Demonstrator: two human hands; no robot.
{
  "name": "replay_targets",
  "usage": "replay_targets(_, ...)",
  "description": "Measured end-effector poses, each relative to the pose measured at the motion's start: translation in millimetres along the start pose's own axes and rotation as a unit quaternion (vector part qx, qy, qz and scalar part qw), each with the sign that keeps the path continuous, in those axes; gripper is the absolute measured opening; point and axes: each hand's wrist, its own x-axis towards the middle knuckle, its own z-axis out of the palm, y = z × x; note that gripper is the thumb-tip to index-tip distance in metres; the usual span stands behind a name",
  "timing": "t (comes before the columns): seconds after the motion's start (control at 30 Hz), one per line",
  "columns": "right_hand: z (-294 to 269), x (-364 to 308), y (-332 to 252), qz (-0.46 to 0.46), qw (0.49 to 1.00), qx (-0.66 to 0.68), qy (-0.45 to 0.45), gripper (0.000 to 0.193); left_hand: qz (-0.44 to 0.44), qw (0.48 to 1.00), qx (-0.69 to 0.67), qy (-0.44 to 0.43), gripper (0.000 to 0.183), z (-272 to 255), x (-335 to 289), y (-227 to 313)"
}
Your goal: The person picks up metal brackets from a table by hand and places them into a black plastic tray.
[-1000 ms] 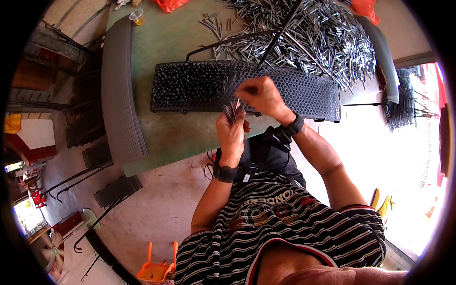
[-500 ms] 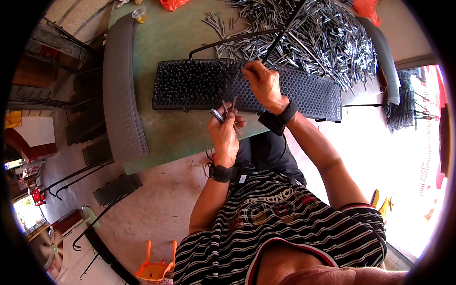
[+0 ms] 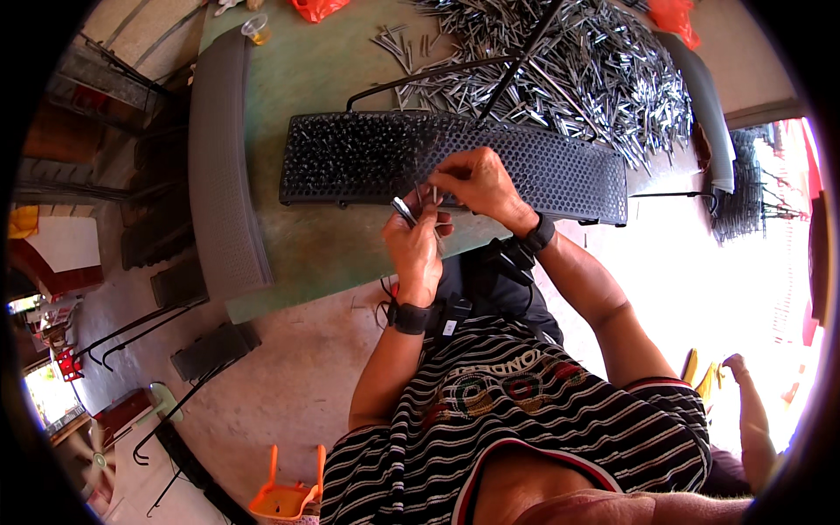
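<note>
My left hand (image 3: 415,243) is closed round a small bundle of thin metal rods (image 3: 403,210), held just off the near edge of a long black perforated panel (image 3: 551,166). My right hand (image 3: 483,185) pinches one rod (image 3: 435,194) at the bundle, its thumb and fingertips close to the left fingers. The left half of the panel bristles with small pins set in its holes (image 3: 350,157); the right half shows bare holes. A bent black metal frame (image 3: 429,77) rises behind the panel.
A large heap of loose metal rods (image 3: 604,79) covers the far right of the green tabletop (image 3: 306,70). Grey perforated panels (image 3: 223,166) lie at its left. A plastic cup (image 3: 256,29) stands far left. Another person's arm (image 3: 752,420) shows at lower right.
My right hand has come back from the panel's surface toward me, down to the rods in my left hand. My left hand has stayed in place. Another person's arm has appeared at lower right.
</note>
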Motion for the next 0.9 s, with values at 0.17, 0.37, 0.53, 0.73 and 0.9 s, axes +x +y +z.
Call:
replay_targets(0.17,-1,10,0,-0.021,0.985,0.078,0.153,0.010,0.007,0.998,-0.059,0.006,0.027,-5,2,-9)
replay_targets(0.37,11,18,9,-0.052,0.977,0.058,0.198,0.011,0.002,0.996,-0.084,0.012,0.027,-12,5,-5)
replay_targets(0.53,10,20,21,-0.141,0.974,-0.104,0.146,0.008,-0.027,0.990,-0.136,0.002,0.027,-17,9,1)
replay_targets(0.73,-7,10,-1,-0.186,0.911,-0.366,0.037,0.016,-0.033,0.983,-0.180,-0.009,0.024,-26,17,8)
replay_targets(0.9,-6,17,8,-0.202,0.918,-0.341,0.029,0.027,-0.032,0.985,-0.172,-0.007,0.024,-23,14,13)
